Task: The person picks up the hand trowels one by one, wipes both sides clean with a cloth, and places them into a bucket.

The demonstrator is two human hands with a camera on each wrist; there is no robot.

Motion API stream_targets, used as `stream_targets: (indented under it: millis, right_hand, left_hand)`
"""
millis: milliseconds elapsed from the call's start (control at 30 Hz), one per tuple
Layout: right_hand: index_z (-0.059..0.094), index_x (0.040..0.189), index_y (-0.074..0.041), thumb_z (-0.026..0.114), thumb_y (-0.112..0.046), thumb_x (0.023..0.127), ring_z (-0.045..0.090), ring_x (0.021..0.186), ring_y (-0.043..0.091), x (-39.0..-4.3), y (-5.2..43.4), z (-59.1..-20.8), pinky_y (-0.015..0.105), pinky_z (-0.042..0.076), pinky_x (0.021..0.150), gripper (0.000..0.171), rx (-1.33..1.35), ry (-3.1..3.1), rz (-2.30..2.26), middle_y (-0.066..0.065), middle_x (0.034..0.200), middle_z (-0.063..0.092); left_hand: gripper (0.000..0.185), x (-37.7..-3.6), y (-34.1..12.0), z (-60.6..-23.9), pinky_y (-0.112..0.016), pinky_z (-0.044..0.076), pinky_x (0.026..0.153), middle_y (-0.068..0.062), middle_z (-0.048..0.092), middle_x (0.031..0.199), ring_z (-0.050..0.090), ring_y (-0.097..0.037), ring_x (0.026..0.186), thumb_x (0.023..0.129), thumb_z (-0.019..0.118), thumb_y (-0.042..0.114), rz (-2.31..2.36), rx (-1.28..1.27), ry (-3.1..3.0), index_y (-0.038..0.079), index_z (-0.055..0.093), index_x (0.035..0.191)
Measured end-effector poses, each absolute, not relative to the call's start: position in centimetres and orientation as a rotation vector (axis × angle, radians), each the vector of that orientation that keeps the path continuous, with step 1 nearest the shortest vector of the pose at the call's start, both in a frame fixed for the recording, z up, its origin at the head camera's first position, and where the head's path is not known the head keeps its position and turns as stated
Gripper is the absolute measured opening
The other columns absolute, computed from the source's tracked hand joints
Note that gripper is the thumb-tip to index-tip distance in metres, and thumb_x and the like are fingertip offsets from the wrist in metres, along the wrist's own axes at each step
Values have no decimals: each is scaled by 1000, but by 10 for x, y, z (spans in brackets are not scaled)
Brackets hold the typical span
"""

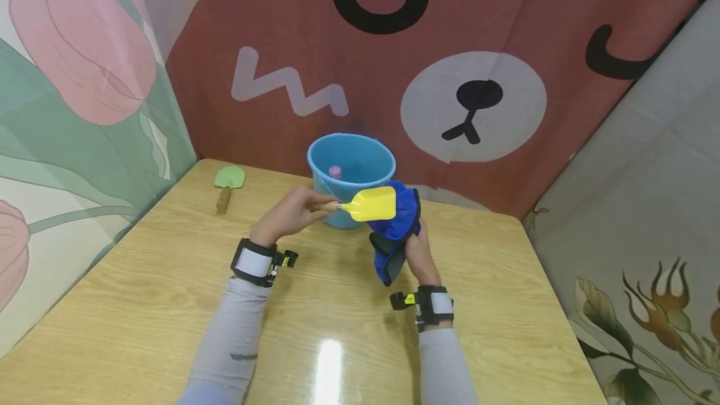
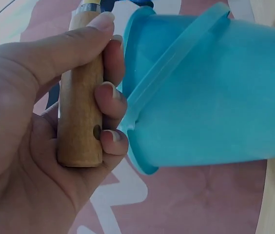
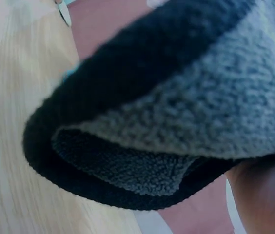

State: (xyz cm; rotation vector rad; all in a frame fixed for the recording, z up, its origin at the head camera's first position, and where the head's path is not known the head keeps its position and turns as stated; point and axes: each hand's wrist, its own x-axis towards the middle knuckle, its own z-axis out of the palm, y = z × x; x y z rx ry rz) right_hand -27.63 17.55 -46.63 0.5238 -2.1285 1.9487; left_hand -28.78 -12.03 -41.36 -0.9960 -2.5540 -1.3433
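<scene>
My left hand grips the wooden handle of a small toy shovel with a yellow blade; thumb and fingers wrap the handle in the left wrist view. My right hand holds a crumpled blue cloth with black edging and a fuzzy grey lining. The cloth hangs down from that hand, and the shovel blade overlaps it in the head view. Behind both hands stands a light-blue bucket, upright, with its carrying handle lowered against the side.
A pink object shows inside the bucket. To the left on the wooden table lies a second shovel with a green blade. Printed curtains hang right behind the table's far edge and along both sides.
</scene>
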Motion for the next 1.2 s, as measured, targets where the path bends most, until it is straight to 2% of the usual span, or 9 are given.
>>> stream_targets:
  millis: [100, 267, 400, 533, 800, 933, 1133, 1200]
  right_hand:
    - [56, 114, -18, 42, -23, 109, 49, 103, 16, -275, 171, -467, 36, 39, 98, 15, 524, -2162, 1948, -1, 107, 55]
    - [52, 123, -11, 43, -16, 108, 49, 107, 19, -274, 162, -469, 40, 38, 101, 18, 547, -2231, 1967, 3, 112, 54]
    - [45, 140, -9, 44, -14, 107, 46, 125, 21, -274, 157, -470, 45, 32, 114, 34, 550, -2288, 1971, 9, 133, 52]
    - [35, 150, -10, 44, -9, 105, 39, 136, 23, -272, 155, -470, 47, 24, 120, 46, 522, -2310, 1951, 13, 147, 44]
    - [41, 140, -3, 44, -7, 104, 44, 121, 22, -272, 157, -472, 47, 30, 114, 36, 494, -2279, 1980, 15, 133, 48]
    - [43, 138, -5, 42, -9, 105, 44, 119, 17, -272, 159, -472, 44, 31, 112, 34, 450, -2303, 1955, 9, 129, 49]
    - [49, 132, -2, 39, -8, 104, 48, 115, 21, -272, 164, -470, 43, 35, 109, 31, 490, -2258, 1938, 10, 123, 53]
    - [51, 131, -4, 40, -12, 105, 49, 114, 20, -272, 167, -469, 42, 36, 107, 29, 501, -2248, 1915, 8, 121, 54]
  left_hand:
    - [33, -288, -115, -413, -35, 60, 83, -15, 74, 118, 75, -24, 99, 93, 71, -2, -1368, -1024, -2531, -1, 69, 126]
    - [34, -289, -105, -416, -34, 60, 83, -12, 74, 120, 74, -21, 102, 93, 72, 3, -1310, -1034, -2491, 0, 69, 127]
    - [32, -290, -95, -417, -35, 59, 85, -11, 74, 118, 74, -22, 102, 92, 73, 2, -1271, -1084, -2419, 2, 71, 124]
    - [33, -290, -89, -418, -34, 59, 85, -12, 75, 114, 75, -22, 99, 90, 74, -2, -1232, -1112, -2400, 0, 72, 123]
    - [32, -290, -84, -421, -35, 60, 83, -12, 75, 115, 75, -24, 98, 91, 74, 0, -1133, -1082, -2432, 1, 72, 123]
    - [31, -290, -84, -419, -34, 60, 83, -9, 76, 110, 75, -21, 95, 90, 76, 1, -1104, -1070, -2452, 4, 74, 120]
    - [26, -288, -87, -416, -32, 59, 80, -6, 78, 103, 74, -17, 91, 89, 76, 2, -1094, -1081, -2472, 7, 76, 115]
    - [25, -288, -89, -416, -31, 59, 79, -5, 78, 103, 73, -15, 90, 90, 76, 3, -1099, -1086, -2480, 7, 76, 114]
